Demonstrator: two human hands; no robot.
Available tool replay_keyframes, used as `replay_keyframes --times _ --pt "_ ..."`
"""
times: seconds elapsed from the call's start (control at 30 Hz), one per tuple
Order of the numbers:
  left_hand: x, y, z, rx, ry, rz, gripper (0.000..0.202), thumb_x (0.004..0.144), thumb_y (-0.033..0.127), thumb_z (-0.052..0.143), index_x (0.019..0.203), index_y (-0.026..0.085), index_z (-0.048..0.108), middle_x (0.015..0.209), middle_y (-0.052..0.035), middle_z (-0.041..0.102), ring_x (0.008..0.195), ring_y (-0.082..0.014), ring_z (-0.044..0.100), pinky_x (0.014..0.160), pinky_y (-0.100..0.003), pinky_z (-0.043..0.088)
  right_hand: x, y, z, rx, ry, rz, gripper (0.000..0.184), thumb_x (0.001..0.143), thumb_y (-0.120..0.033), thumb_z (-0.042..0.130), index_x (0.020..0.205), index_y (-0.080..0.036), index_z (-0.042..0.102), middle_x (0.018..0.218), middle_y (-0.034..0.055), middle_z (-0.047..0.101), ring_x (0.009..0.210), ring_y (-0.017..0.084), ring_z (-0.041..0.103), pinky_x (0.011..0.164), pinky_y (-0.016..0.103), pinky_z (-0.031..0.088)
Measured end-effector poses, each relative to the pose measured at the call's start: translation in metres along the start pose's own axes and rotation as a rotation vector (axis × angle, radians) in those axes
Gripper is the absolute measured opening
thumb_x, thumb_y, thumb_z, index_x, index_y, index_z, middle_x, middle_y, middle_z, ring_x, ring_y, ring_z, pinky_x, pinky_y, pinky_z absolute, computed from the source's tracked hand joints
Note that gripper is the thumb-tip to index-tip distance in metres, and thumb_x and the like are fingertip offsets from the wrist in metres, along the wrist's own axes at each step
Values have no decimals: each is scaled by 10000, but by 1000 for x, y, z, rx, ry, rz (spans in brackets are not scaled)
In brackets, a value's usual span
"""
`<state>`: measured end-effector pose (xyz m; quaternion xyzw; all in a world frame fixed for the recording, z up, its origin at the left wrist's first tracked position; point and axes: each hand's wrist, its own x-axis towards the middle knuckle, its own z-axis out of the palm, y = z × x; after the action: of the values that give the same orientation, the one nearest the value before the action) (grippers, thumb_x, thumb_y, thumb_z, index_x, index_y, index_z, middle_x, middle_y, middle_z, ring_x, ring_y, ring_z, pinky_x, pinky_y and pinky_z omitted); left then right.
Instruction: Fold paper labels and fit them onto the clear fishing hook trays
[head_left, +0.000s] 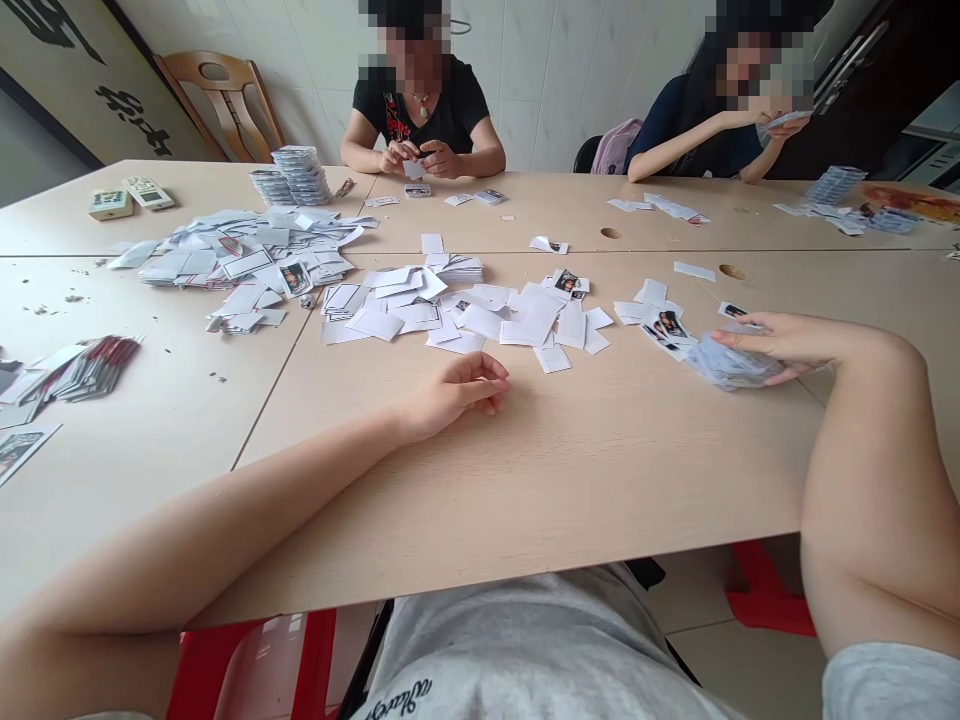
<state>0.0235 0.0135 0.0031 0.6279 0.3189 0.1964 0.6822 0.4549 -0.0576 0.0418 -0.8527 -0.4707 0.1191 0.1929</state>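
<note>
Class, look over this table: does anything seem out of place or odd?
Two remote controls sit at the far left, odd among the paper cards. Small dark scraps also lie loose on the left tabletop.

Black cursive lettering [400, 698] runs across the grey T-shirt [525, 640] at the view's bottom edge, cut off and unreadable. Large black brush-painted characters [133, 120] on a beige wall panel [82, 75] are cropped and cannot be read with certainty.

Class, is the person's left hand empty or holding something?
Empty: the left hand rests loosely curled on the table, with nothing in its fingers.
</note>
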Motion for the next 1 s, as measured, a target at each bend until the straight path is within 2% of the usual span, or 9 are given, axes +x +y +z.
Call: replay_keyframes --times 0.07,0.1,0.17,0.3,0.37,0.53,0.67,0.83,1.0 --pt "0 0 0 0 -3 7 218 813 326 631 941 173 543 882 -33 600 746 -121 591 720 -288 451 -5 -13 3 79 -224 116 768 612 -621 708 1247 -221 550 1313 245 507 693 201 685 586 290 520" --pt "0 -1 -1 1 -5 8 216 815 324 629 942 173 541 893 -34 597 748 -120 591 723 -288 452 -8 -20 5 107 -280 134 823 657 -614 682 1348 -229 454 1379 252 433 713 195 689 622 285 514" --pt "0 -1 -1 4 -8 6 213 820 321 623 946 172 538 898 -35 594 752 -121 592 726 -289 452 -12 -32 9 119 -278 81 872 712 -574 661 1437 -224 326 1411 268 382 721 193 691 691 294 499" --pt "0 -2 -2 -1 -11 13 211 825 319 616 953 173 534 924 -36 589 758 -121 593 727 -291 454 -13 -45 19 138 -295 -11 876 744 -522 661 1470 -275 237 1446 234 351 765 198 696 827 317 476" --pt "0 -3 -2 4 -10 15 213 825 321 616 954 173 535 926 -36 588 757 -121 592 727 -292 453 -12 -46 21 139 -364 -47 926 724 -536 678 1476 -324 182 1467 211 330 811 212 698 882 331 473" --pt "0 -3 -2 12 -7 9 215 823 325 618 955 174 539 941 -38 588 763 -122 594 726 -292 452 -16 -50 19 -53 -465 -169 1156 610 -594 742 1489 -355 31 1460 182 364 1148 313 576 1014 425 410" --pt "0 -2 -2 -2 -10 6 214 821 322 622 953 175 539 937 -37 594 758 -119 597 727 -290 455 -26 -59 18 25 -545 -227 1199 639 -479 767 1481 -352 -76 1403 130 464 1084 282 621 987 390 454" --pt "1 -3 -2 2 -16 12 218 823 328 623 953 174 540 919 -36 595 756 -121 597 728 -295 459 -26 -63 30 87 -511 -323 1144 645 -387 778 1483 -371 0 1251 102 579 976 271 664 931 426 494" --pt "1 -4 -2 -9 -12 14 214 822 320 624 953 174 539 935 -34 591 759 -116 595 725 -288 458 -24 -70 61 201 -382 -397 1087 601 -438 797 1475 -322 163 1229 121 577 905 274 674 886 473 514"
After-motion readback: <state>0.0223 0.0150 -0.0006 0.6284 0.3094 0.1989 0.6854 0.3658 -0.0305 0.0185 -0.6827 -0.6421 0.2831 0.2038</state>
